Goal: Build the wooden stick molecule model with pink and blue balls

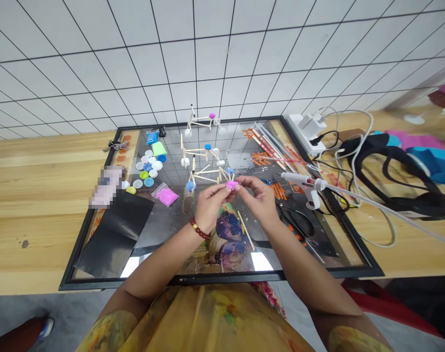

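**Handling of the clay (231, 185)**

Table (42, 205): wooden, extends left and right beyond the panel (163, 230). The panel has a raised-looking black border on all sides; treat it as the working edge.

Sheet (116, 230): black, at near left. The widest open room lies between it and the left forearm.

Hands: the left hand (209, 205) and right hand (261, 200) both pinch the clay between thumb and fingers, at the panel's middle.

Near frame (207, 171): thin sticks, just beyond the fingers; contact with the clay cannot be determined. Likely light, stiff and fragile at the joints. Avoid forward travel; hold by a long stick.

Gun (299, 181): right of the right hand, cord trailing near right. It limits movement to that side.

Pouch (167, 196): left of the left hand, on the panel.

Stick (246, 231): loose, between the forearms.

Clay: small and pink. Expect it to be light, soft and easily dented, possibly tacky. Grip by opposite edges with fingertip pressure only.
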Demonstrator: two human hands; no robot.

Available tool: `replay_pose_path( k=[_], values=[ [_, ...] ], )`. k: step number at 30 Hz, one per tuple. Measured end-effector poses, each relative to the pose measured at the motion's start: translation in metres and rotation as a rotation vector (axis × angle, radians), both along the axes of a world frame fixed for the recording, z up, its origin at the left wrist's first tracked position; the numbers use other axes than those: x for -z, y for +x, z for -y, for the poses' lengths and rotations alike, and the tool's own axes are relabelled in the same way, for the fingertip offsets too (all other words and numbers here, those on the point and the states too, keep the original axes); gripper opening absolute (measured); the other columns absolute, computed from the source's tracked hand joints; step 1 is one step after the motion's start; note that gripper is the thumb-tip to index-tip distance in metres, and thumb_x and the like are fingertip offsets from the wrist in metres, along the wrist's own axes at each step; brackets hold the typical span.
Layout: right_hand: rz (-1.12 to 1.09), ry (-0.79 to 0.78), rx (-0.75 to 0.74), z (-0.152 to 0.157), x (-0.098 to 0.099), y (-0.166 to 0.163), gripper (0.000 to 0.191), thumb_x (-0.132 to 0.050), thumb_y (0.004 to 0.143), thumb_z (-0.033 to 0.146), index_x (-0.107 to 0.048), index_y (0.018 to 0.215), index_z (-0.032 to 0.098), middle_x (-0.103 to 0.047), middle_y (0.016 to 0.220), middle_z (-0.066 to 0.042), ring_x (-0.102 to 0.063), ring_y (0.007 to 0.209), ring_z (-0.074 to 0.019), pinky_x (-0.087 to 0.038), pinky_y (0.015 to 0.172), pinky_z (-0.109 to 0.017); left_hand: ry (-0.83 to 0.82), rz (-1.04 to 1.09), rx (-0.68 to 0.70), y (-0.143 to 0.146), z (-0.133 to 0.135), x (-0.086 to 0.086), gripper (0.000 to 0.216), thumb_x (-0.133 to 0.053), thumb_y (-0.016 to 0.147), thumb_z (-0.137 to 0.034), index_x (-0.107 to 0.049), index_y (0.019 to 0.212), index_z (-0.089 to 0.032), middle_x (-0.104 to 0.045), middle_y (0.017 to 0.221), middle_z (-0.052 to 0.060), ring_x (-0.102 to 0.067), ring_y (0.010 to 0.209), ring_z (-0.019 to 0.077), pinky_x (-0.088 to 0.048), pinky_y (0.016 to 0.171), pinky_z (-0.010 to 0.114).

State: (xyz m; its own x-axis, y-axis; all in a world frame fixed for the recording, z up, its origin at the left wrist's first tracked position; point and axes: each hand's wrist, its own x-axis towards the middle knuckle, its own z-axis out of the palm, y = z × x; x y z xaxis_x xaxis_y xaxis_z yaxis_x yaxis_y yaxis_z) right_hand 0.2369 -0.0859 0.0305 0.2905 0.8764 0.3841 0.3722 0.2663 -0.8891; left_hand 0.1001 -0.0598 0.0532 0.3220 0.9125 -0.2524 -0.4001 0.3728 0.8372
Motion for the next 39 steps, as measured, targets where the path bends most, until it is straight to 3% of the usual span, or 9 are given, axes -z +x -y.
replay_pose_path(
  k=[5, 12, 15, 18, 22, 26, 33, 35, 39],
  values=[
    [-0.225, -0.038, 0.014, -0.002, 0.004, 0.001, 0.016, -0.076, 0.076, 0.036, -0.071, 0.08, 0.021, -0.071, 0.078, -0.001, -0.065, 0.074, -0.015, -0.053, 0.075, -0.031, 0.092, -0.064, -0.029, 0.001, 0.002, 0.004, 0.026, -0.083, 0.062, -0.036, -0.078, 0.08, -0.018, -0.074, 0.072, 0.003, -0.064, 0.064, 0.0129, -0.053, 0.072, 0.03],
    [-0.417, -0.102, -0.083, -0.005, -0.001, -0.005, 0.023, -0.077, 0.074, 0.04, -0.072, 0.088, 0.022, -0.073, 0.081, -0.002, -0.067, 0.071, -0.0151, -0.057, 0.068, -0.032, 0.079, -0.042, -0.069, 0.001, 0.002, 0.003, 0.026, -0.083, 0.062, -0.035, -0.078, 0.081, -0.018, -0.074, 0.072, 0.003, -0.064, 0.063, 0.012, -0.054, 0.069, 0.028],
    [-0.298, -0.044, -0.031, -0.002, -0.002, -0.004, 0.015, -0.074, 0.078, 0.036, -0.073, 0.082, 0.022, -0.073, 0.079, -0.002, -0.066, 0.072, -0.0164, -0.057, 0.07, -0.034, 0.072, -0.074, -0.059, 0.002, 0.002, 0.003, 0.026, -0.084, 0.06, -0.036, -0.077, 0.077, -0.017, -0.072, 0.068, 0.002, -0.063, 0.06, 0.0116, -0.053, 0.067, 0.028],
    [0.036, 0.136, 0.056, 0.004, -0.005, -0.005, 0.007, -0.071, 0.08, 0.03, -0.074, 0.085, 0.025, -0.071, 0.082, -0.003, -0.066, 0.077, -0.0184, -0.056, 0.076, -0.038, 0.043, -0.072, -0.061, 0.002, 0.001, 0.004, 0.027, -0.084, 0.06, -0.039, -0.076, 0.073, -0.016, -0.07, 0.065, 0.002, -0.062, 0.059, 0.012, -0.054, 0.066, 0.029],
    [0.332, 0.311, -0.006, 0.008, -0.006, -0.008, 0.031, -0.067, 0.079, 0.018, -0.073, 0.107, 0.03, -0.068, 0.096, -0.007, -0.065, 0.087, -0.021, -0.055, 0.079, -0.041, 0.009, -0.033, -0.095, 0.001, 0.0, 0.001, 0.027, -0.084, 0.058, -0.038, -0.076, 0.072, -0.016, -0.07, 0.067, 0.002, -0.062, 0.06, 0.0116, -0.055, 0.066, 0.029],
    [0.294, 0.318, -0.047, 0.006, -0.007, -0.008, 0.039, -0.065, 0.078, 0.015, -0.072, 0.112, 0.033, -0.063, 0.104, -0.007, -0.063, 0.094, -0.0218, -0.054, 0.082, -0.043, 0.089, -0.022, -0.077, 0.0, -0.001, -0.001, 0.027, -0.084, 0.06, -0.034, -0.078, 0.08, -0.018, -0.073, 0.076, 0.002, -0.064, 0.066, 0.012, -0.055, 0.071, 0.029],
    [-0.267, 0.057, -0.238, 0.0, -0.005, 0.008, 0.016, -0.066, 0.08, 0.029, -0.077, 0.092, 0.028, -0.067, 0.094, -0.004, -0.064, 0.092, -0.0216, -0.054, 0.084, -0.042, 0.218, -0.129, -0.021, -0.003, -0.001, 0.009, 0.028, -0.083, 0.064, -0.038, -0.078, 0.084, -0.02, -0.073, 0.074, 0.002, -0.064, 0.064, 0.0142, -0.055, 0.069, 0.031],
    [-0.237, 0.054, -0.187, -0.001, -0.005, 0.009, 0.02, -0.068, 0.081, 0.031, -0.075, 0.099, 0.029, -0.068, 0.094, -0.004, -0.064, 0.088, -0.0202, -0.054, 0.083, -0.04, 0.274, -0.185, -0.002, -0.004, -0.002, 0.012, 0.025, -0.078, 0.07, -0.039, -0.078, 0.086, -0.02, -0.073, 0.074, 0.002, -0.064, 0.064, 0.0147, -0.054, 0.068, 0.031],
    [0.08, 0.132, -0.143, 0.001, -0.009, 0.006, 0.02, -0.066, 0.084, 0.025, -0.073, 0.102, 0.029, -0.067, 0.098, -0.004, -0.063, 0.092, -0.0189, -0.053, 0.086, -0.039, 0.33, -0.274, 0.034, -0.006, -0.003, 0.013, 0.021, -0.073, 0.075, -0.037, -0.078, 0.083, -0.019, -0.071, 0.07, 0.003, -0.063, 0.064, 0.0147, -0.053, 0.067, 0.029]
  ],
)
